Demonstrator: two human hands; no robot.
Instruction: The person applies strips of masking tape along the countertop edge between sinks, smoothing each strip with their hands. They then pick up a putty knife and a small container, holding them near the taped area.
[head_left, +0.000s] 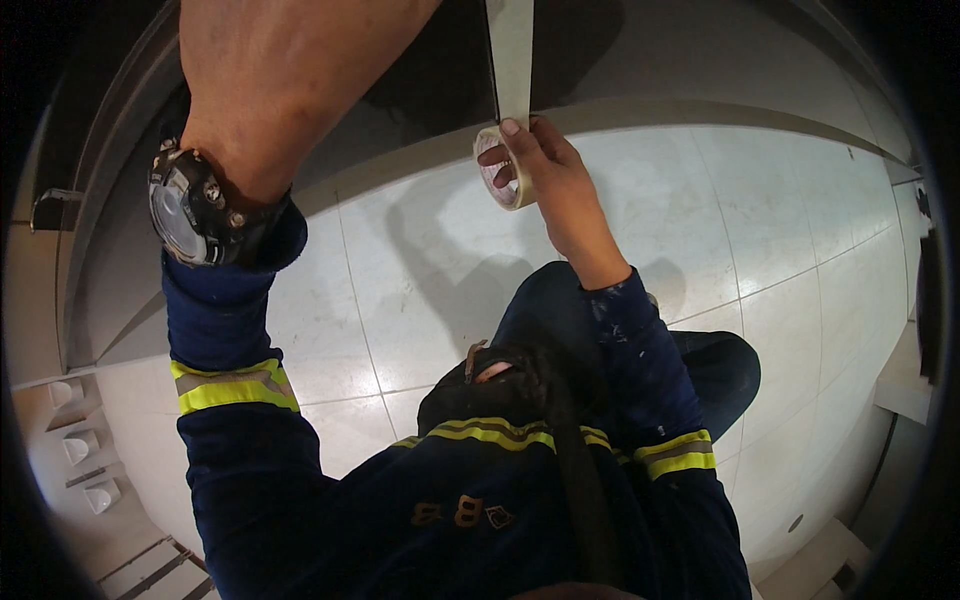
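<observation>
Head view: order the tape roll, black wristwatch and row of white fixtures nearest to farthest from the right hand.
From the right hand:
1. Tape roll: in its grip.
2. Black wristwatch: at the picture's upper left.
3. Row of white fixtures: far off at the lower left.

A navy long-sleeved work jacket (pixel 350 530) carries fluorescent yellow bands (pixel 235 404) with a greyish-tan stripe between them on both sleeves and across the front, plus small orange-brown lettering (pixel 468 512). Pale splashes (pixel 612 312) mark its right sleeve (pixel 655 350), and a bulky black wristwatch (pixel 190 215) with metallic buttons (pixel 236 218) sits at the left cuff (pixel 290 237). The trousers (pixel 722 375) are dark blue, and a broad dark strap (pixel 583 480) runs down the jacket
</observation>
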